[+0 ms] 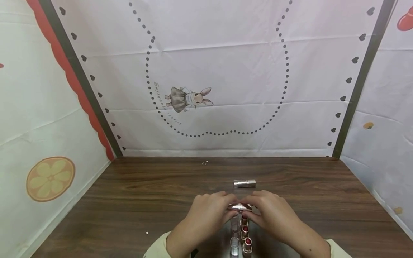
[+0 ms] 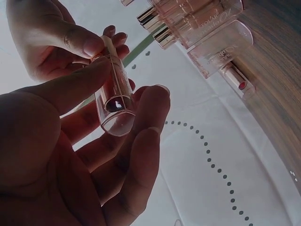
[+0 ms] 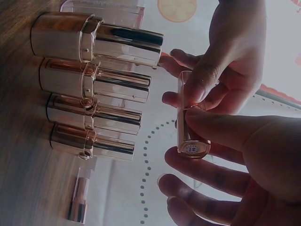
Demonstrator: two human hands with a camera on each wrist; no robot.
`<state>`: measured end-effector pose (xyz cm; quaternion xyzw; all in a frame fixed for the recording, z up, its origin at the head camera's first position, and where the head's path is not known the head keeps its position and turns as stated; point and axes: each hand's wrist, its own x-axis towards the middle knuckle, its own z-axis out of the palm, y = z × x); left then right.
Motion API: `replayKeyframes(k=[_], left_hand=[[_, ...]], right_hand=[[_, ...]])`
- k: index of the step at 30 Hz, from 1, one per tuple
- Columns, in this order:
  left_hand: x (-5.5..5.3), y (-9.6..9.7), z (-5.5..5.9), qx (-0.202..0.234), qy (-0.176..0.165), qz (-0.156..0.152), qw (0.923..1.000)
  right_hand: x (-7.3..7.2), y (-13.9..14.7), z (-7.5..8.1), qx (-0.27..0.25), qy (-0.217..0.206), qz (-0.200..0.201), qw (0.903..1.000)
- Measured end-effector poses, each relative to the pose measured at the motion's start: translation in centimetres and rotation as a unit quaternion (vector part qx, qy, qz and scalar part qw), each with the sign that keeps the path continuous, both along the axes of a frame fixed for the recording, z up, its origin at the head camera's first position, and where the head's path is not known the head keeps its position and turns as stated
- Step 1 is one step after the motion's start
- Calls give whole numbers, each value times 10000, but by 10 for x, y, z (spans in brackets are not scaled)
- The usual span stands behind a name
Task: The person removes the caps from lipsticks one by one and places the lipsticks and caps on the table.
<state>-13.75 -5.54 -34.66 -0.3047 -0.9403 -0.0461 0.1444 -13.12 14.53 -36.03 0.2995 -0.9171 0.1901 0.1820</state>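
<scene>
A lipstick [image 1: 240, 207] with a clear cap is held sideways above the table between both hands. My left hand [image 1: 208, 211] pinches its clear cap end between thumb and fingers. The right hand [image 1: 274, 213] pinches the other end, where a round label shows on the base in the right wrist view. Just below stands a row of several uncapped lipsticks [image 3: 89, 77] with shiny gold-toned cases; red tips show in the head view. Clear caps [image 1: 235, 243] stand beside them on the left. Beyond the hands another clear-capped lipstick [image 1: 244, 184] lies on the table.
The dark wood-grain table [image 1: 145, 193] ends at a white printed cloth wall [image 1: 226, 71], with cloth walls at both sides. Small white bits [image 1: 204, 163] lie near the back edge, and one white speck [image 1: 147, 233] is at the left front.
</scene>
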Motion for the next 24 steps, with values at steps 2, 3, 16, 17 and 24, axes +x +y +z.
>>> replayKeyframes(k=[2, 3, 16, 17, 24], left_hand=[[0, 0, 0, -2, 1, 2, 10000], [0, 0, 0, -2, 1, -2, 10000], [0, -1, -1, 4, -123, -48, 9999], [0, -1, -1, 14, -131, -56, 9999], [0, -1, 1, 129, -203, -139, 9996]], right_hand=[[0, 0, 0, 18, -11, -11, 10000], [0, 0, 0, 20, 0, -13, 10000], [0, 2, 0, -50, -8, 137, 9999], [0, 2, 0, -42, -18, 140, 9999], [-1, 4, 1, -59, -85, 244, 9996]])
